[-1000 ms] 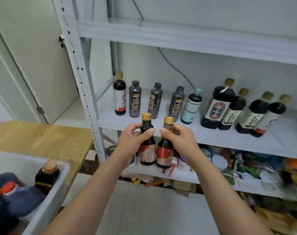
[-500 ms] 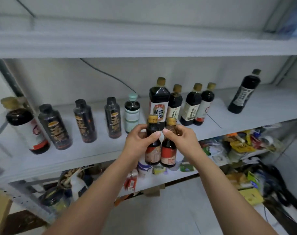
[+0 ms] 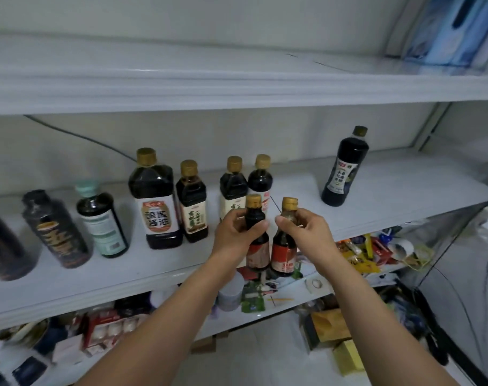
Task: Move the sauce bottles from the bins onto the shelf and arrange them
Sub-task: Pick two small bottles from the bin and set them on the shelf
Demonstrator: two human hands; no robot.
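Note:
I hold two small dark sauce bottles with gold caps side by side in front of the white shelf [image 3: 390, 196]. My left hand [image 3: 237, 235] grips the left small bottle [image 3: 256, 218] around its neck and shoulder. My right hand [image 3: 307, 232] pinches the right small bottle [image 3: 284, 246] at its neck. Both bottles hang upright, level with the shelf's front edge. On the shelf stand a large soy sauce bottle [image 3: 156, 201], a gold-capped bottle [image 3: 192, 204], two more behind my hands [image 3: 261, 174], and a tall dark bottle [image 3: 346, 168] alone at the right.
Further left on the shelf stand a green-capped bottle [image 3: 102, 221] and black bottles [image 3: 54, 232]. Bare shelf surface lies between my hands and the tall bottle. The lower shelf [image 3: 293, 305] is crowded with packets and jars. An upper shelf board [image 3: 237, 87] runs overhead.
My view has swung right along the shelf and closer. Both hands carried the two small bottles rightward, now in front of the gold-capped bottles, with the pair slightly further apart.

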